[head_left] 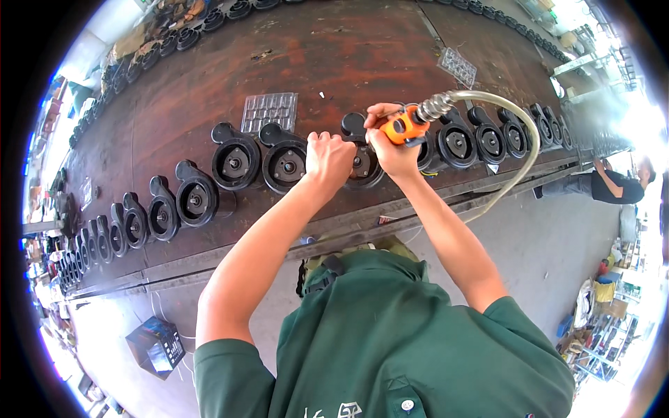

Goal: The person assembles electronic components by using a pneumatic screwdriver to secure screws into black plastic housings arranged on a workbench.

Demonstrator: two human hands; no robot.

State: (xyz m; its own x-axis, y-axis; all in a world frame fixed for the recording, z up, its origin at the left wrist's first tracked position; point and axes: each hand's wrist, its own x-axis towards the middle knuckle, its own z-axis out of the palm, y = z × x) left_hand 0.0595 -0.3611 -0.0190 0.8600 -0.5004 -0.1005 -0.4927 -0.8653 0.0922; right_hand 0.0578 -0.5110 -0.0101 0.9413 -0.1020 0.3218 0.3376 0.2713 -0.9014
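My right hand (pixel 394 148) is wrapped round an orange air tool (pixel 404 128). A metal coil fitting (pixel 435 106) joins the tool to a clear hose (pixel 527 125). Fingers curled down, my left hand (pixel 330 159) rests at the left edge of a round black housing (pixel 362 166). What those fingers grip, if anything, is hidden. This housing has a round black lobe (pixel 354 124) on its far side. Close by on the left stands another black housing (pixel 285 167) with a metal plate in its middle. The tool's working end is hidden from view.
Similar black housings run in a row along the near bench edge, including one on the right (pixel 457 143). Clear plastic trays (pixel 270 111) lie on the brown bench (pixel 334 63). A printed box (pixel 157 347) sits on the floor. Another person (pixel 617 185) is at far right.
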